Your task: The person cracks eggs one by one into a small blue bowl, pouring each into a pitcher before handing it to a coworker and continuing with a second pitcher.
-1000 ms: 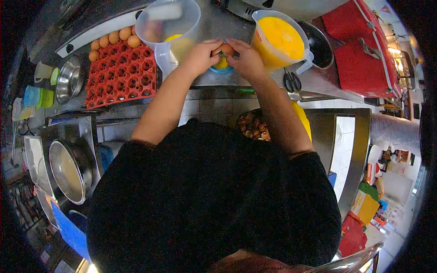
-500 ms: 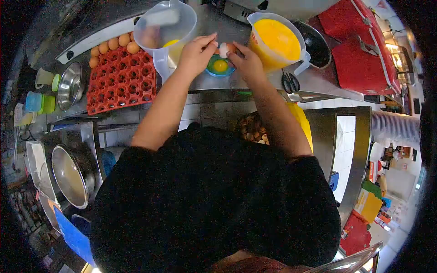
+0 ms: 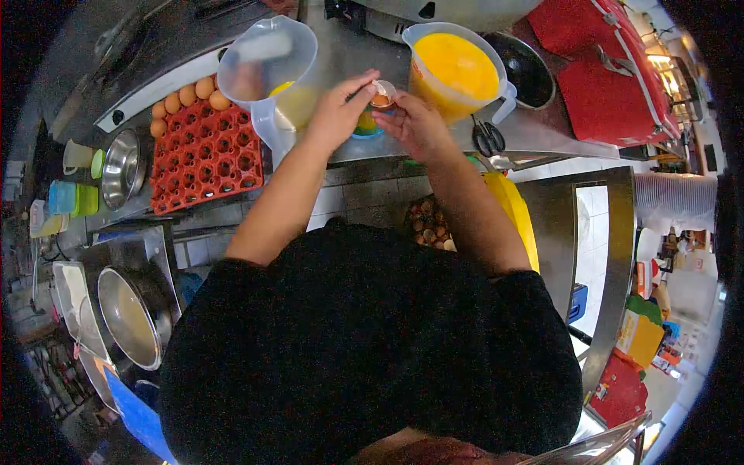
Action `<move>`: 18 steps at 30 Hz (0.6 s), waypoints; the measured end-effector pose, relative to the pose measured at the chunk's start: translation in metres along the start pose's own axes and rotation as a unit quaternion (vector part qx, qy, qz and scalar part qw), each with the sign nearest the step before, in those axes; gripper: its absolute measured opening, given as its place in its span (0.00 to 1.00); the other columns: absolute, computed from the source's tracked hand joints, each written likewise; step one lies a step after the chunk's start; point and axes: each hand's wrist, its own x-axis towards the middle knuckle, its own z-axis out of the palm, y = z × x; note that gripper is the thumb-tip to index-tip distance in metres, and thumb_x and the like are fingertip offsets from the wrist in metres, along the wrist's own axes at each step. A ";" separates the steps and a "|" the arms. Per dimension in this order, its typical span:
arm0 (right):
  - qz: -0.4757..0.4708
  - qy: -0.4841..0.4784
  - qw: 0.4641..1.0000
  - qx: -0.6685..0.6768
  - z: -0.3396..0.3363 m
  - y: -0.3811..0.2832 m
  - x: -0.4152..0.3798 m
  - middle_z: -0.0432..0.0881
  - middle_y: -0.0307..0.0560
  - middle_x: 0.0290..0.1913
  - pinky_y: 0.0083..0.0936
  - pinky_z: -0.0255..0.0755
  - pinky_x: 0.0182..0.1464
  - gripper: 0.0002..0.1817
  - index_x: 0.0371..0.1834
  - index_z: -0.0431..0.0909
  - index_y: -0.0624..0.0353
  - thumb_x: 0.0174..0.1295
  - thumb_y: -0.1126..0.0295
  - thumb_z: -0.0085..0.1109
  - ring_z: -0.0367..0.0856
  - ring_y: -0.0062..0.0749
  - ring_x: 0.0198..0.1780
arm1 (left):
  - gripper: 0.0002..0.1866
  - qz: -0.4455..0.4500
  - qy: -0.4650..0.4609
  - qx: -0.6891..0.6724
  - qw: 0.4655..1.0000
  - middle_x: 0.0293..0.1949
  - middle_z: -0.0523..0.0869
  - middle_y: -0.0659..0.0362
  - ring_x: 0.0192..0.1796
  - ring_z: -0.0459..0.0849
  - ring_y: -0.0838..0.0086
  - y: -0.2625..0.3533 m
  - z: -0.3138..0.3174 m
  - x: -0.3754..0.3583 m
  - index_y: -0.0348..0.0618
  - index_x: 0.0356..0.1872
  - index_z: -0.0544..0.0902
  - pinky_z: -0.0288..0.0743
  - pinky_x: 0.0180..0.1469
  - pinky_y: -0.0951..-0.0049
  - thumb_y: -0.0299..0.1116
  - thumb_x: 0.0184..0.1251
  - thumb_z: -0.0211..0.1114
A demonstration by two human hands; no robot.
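A cracked brown eggshell (image 3: 380,99) is between my two hands, its pale inner side showing. My left hand (image 3: 341,112) pinches it from the left with thumb and fingers. From the right, my right hand (image 3: 418,125) holds the shell's edge, its lower fingers loosely curled beneath. Below them, partly covered by my hands, sits a small blue bowl (image 3: 367,135) with yellow egg in it. Left of my hands stands a clear plastic jug (image 3: 288,74) with some yellow liquid. A second jug (image 3: 457,70), to the right, is nearly full of yellow beaten egg.
A red egg tray (image 3: 205,151) with several brown eggs (image 3: 187,95) along its far edge lies at left, beside a steel bowl (image 3: 122,169). Black-handled scissors (image 3: 488,138) lie near the counter's front edge. A red bag (image 3: 601,85) stands at right. Eggshells (image 3: 428,223) fill a container below.
The eggshell has been raised and turned so its inside shows. My right hand has rolled palm-up beside it, its fingers more extended. The whole view has shifted slightly.
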 end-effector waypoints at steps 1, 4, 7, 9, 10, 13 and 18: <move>0.003 -0.003 1.000 0.011 -0.004 0.002 -0.003 0.77 0.47 0.43 0.22 0.75 0.44 0.16 0.48 0.68 0.62 0.62 0.63 0.46 0.79 0.30 0.41 | 0.17 0.010 -0.009 0.010 1.000 0.57 0.71 0.52 0.60 0.68 0.69 -0.001 0.001 -0.002 0.39 0.52 0.74 0.58 0.60 0.74 0.35 0.65 0.52; 0.012 -0.002 0.999 0.033 -0.018 0.008 -0.015 0.77 0.46 0.44 0.23 0.74 0.45 0.18 0.51 0.67 0.61 0.61 0.62 0.47 0.78 0.29 0.41 | 0.19 0.034 -0.031 0.042 0.998 0.62 0.65 0.52 0.64 0.62 0.67 -0.004 0.007 -0.009 0.41 0.55 0.72 0.55 0.62 0.72 0.38 0.66 0.49; 0.018 0.023 0.999 0.040 -0.026 0.007 -0.049 0.75 0.45 0.47 0.24 0.72 0.47 0.23 0.54 0.66 0.60 0.59 0.59 0.50 0.76 0.30 0.45 | 0.24 0.024 -0.055 0.020 0.998 0.65 0.59 0.53 0.65 0.59 0.66 0.000 0.010 -0.021 0.44 0.59 0.67 0.53 0.63 0.68 0.46 0.68 0.43; 0.018 0.050 0.997 0.059 -0.034 0.007 -0.086 0.73 0.44 0.50 0.24 0.70 0.49 0.26 0.56 0.65 0.59 0.57 0.57 0.51 0.74 0.31 0.48 | 0.28 -0.013 -0.093 -0.068 0.993 0.65 0.57 0.53 0.66 0.58 0.66 -0.004 0.002 -0.030 0.45 0.61 0.64 0.51 0.64 0.65 0.52 0.68 0.39; 0.014 0.045 0.996 0.077 -0.058 0.018 -0.103 0.72 0.44 0.52 0.25 0.68 0.50 0.27 0.57 0.64 0.57 0.57 0.56 0.52 0.72 0.31 0.50 | 0.31 -0.042 -0.111 -0.109 0.987 0.65 0.57 0.54 0.66 0.58 0.65 -0.004 -0.002 -0.037 0.46 0.62 0.62 0.51 0.64 0.63 0.56 0.66 0.37; 0.033 0.189 0.978 0.078 -0.094 0.034 -0.164 0.71 0.42 0.54 0.28 0.64 0.53 0.27 0.59 0.63 0.55 0.57 0.56 0.51 0.71 0.31 0.52 | 0.40 -0.114 -0.158 -0.197 0.961 0.66 0.56 0.53 0.65 0.59 0.62 0.000 -0.020 -0.060 0.45 0.63 0.59 0.50 0.63 0.59 0.67 0.59 0.33; 0.124 0.363 0.916 -0.121 -0.195 0.094 -0.231 0.73 0.43 0.49 0.29 0.67 0.48 0.25 0.58 0.63 0.57 0.61 0.56 0.48 0.72 0.31 0.48 | 0.48 -0.151 -0.195 -0.235 0.940 0.65 0.56 0.46 0.63 0.62 0.56 0.019 -0.050 -0.088 0.40 0.62 0.60 0.50 0.63 0.55 0.73 0.52 0.33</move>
